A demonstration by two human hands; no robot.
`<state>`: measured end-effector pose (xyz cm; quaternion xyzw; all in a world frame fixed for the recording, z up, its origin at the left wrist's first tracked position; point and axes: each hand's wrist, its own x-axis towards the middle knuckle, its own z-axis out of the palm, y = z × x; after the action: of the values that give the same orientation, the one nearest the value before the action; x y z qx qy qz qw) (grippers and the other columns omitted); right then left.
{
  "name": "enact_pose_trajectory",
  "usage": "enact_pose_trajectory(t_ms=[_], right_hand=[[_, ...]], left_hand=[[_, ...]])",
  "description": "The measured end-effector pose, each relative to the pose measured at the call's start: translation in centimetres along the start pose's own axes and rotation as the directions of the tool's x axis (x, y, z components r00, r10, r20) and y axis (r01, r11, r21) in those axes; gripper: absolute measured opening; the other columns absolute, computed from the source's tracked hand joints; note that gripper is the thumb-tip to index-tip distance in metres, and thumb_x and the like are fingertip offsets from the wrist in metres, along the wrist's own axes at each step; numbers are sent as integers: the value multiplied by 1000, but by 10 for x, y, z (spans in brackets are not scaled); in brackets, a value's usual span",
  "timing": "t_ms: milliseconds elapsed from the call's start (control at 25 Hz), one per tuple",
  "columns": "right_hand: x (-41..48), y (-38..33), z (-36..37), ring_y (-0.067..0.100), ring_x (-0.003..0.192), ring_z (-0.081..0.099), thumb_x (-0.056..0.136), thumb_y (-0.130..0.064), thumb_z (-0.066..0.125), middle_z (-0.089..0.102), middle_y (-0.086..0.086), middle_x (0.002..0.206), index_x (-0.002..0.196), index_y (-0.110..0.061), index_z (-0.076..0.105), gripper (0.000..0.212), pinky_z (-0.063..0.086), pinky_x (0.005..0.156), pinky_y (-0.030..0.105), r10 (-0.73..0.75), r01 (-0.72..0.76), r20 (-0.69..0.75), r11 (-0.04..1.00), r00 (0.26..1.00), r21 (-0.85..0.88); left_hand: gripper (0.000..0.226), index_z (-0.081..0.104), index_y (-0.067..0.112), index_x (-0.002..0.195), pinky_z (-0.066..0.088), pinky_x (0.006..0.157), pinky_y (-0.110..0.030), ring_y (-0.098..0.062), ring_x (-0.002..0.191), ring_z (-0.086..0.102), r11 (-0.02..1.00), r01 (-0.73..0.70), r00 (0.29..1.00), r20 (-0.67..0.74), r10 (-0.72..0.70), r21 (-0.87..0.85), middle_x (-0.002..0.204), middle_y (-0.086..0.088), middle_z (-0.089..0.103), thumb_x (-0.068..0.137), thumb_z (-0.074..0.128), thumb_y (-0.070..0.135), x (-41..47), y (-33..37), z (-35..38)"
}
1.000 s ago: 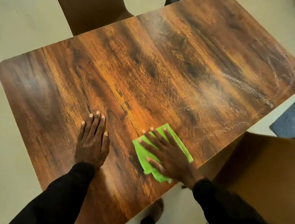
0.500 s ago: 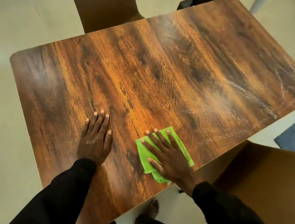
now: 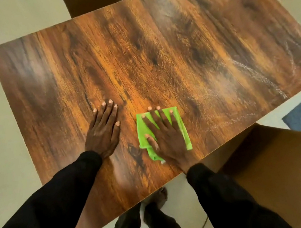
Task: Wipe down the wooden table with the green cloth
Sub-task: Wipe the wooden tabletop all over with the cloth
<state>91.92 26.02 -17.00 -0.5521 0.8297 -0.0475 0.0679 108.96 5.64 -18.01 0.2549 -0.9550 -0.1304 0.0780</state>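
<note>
Both of your hands lie flat on the table (image 3: 155, 53): your left hand (image 3: 103, 132), fingers spread and holding nothing, braces on bare wood, and just beside it your right hand (image 3: 166, 137) presses the folded cloth (image 3: 183, 128) down with fingers splayed, close to the near edge. You seem to be mid-wipe, with only the near strip under the cloth. Next, likely push the cloth away and rightward toward the whitish streaks (image 3: 254, 70), keeping your palm pressing down.

Glossy wood-grain table (image 3: 155, 53), green cloth (image 3: 183, 130)
</note>
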Motion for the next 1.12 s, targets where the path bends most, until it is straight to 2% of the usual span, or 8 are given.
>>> enact_pose_trajectory(t_ms=[160,360,440,560,640,840,920,1120], right_hand=[[-46,20,0,31,171,2,116,-53,23,7,5,185,175,-27,20,65,8,136,64,99,-98,-12,995,995,34],[26,42,-16,33,171,7,115,-48,31,14,8,183,174,-23,25,65,8,135,64,331,-330,-75,943,940,33],[45,30,-15,33,171,6,115,-50,30,12,7,184,174,-24,25,65,6,135,64,268,-267,-49,963,962,29],[9,15,-6,33,171,4,115,-52,29,11,7,184,174,-25,24,65,4,136,65,2,-3,12,1000,1000,29],[-26,22,-7,31,171,1,116,-52,25,9,6,184,175,-26,22,65,3,136,65,-25,24,38,999,999,37],[46,54,-29,32,171,3,116,-47,29,9,8,184,175,-23,22,64,7,135,64,325,-325,-37,946,945,18],[95,45,-33,33,171,4,115,-48,30,9,7,184,175,-24,20,65,5,135,63,362,-361,-29,932,932,30],[75,14,-19,32,171,8,114,-50,33,15,7,183,173,-23,30,65,7,136,63,-91,91,36,996,995,-7]], left_hand=[[59,24,7,167,13,134,-51,-26,166,9,999,-46,998,33,47,-25,177,-10,15,113,30,31,30,14,3],[59,25,7,167,12,135,-49,-26,165,11,997,-73,997,-4,73,22,177,-10,16,113,30,31,31,14,9],[59,25,7,167,12,135,-50,-26,165,11,996,-80,997,-3,80,27,177,-10,17,113,30,31,31,12,10],[59,25,7,167,14,134,-51,-27,165,11,998,-67,998,8,67,19,177,-10,17,113,29,31,32,14,9],[60,25,7,167,15,134,-52,-27,166,10,998,-58,998,10,58,18,177,-9,16,112,30,31,31,16,9],[61,22,7,167,13,134,-52,-27,166,8,1000,-21,999,26,21,7,177,-10,14,112,30,32,34,17,8],[62,22,8,168,13,134,-51,-27,166,7,1000,-21,999,27,21,2,178,-10,13,112,31,33,34,15,8],[61,25,6,167,12,134,-53,-29,165,11,997,72,997,-25,-71,13,176,-13,17,112,29,34,52,-35,-8]])
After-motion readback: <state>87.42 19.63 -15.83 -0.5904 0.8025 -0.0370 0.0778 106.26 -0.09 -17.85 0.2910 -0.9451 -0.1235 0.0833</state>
